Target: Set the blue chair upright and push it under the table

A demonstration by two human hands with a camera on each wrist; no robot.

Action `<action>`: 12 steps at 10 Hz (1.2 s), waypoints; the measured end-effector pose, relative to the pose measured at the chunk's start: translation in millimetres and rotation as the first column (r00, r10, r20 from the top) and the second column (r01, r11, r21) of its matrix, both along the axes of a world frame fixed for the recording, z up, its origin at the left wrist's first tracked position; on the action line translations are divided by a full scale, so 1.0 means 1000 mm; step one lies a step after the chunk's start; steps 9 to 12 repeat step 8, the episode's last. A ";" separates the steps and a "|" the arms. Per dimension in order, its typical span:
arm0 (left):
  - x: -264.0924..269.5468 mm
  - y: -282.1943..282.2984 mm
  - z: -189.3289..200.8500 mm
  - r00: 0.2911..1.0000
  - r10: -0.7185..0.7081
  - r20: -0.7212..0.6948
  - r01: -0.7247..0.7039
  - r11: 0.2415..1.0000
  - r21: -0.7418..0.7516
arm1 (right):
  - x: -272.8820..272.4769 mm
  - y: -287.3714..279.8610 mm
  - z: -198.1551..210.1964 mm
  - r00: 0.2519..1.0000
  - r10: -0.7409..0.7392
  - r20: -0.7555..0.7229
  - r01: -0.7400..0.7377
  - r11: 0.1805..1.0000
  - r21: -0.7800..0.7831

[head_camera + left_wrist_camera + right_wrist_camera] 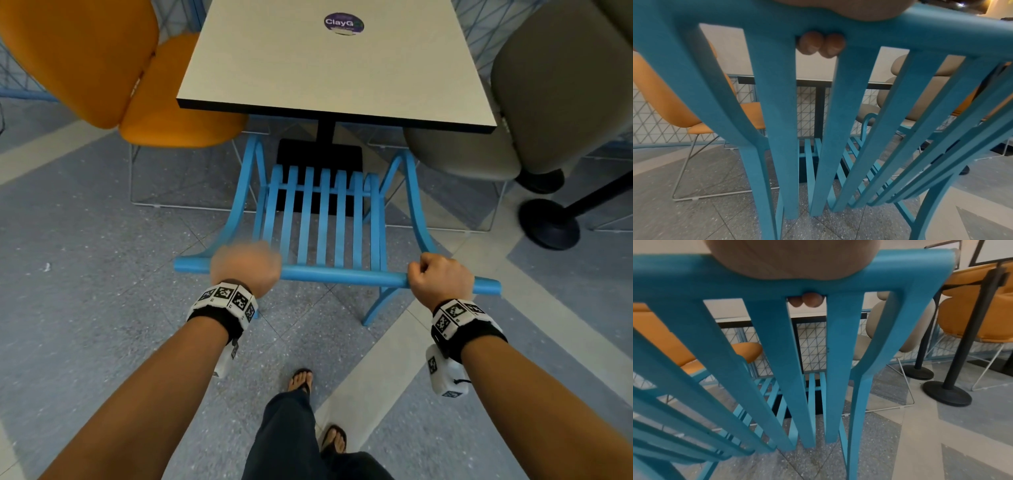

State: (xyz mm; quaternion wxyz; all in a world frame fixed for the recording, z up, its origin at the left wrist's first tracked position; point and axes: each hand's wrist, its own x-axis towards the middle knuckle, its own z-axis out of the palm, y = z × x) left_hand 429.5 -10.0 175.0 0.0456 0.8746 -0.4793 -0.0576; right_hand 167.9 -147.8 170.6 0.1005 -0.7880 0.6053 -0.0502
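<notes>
The blue slatted chair (325, 219) stands upright on its legs, its seat facing the white table (329, 65) and its front partly beneath the table's near edge. My left hand (245, 265) grips the left part of the chair's top rail (342, 275); its fingertips (821, 44) curl under the rail between two back slats. My right hand (440, 277) grips the same rail near its right end, with its fingertips (807, 300) wrapped under it. The chair back (774, 113) fills both wrist views.
An orange chair (113, 68) stands left of the table and a beige chair (548, 96) right of it. A black stanchion base (548, 224) sits on the floor at the right. The table's black pedestal foot (320, 157) lies under the chair seat. My sandalled feet (301, 380) stand behind the chair.
</notes>
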 end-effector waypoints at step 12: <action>-0.003 0.049 -0.008 0.998 -0.033 -0.057 0.012 0.943 -0.332 | -0.044 0.049 -0.015 0.976 0.161 0.146 -0.133 0.974 -0.184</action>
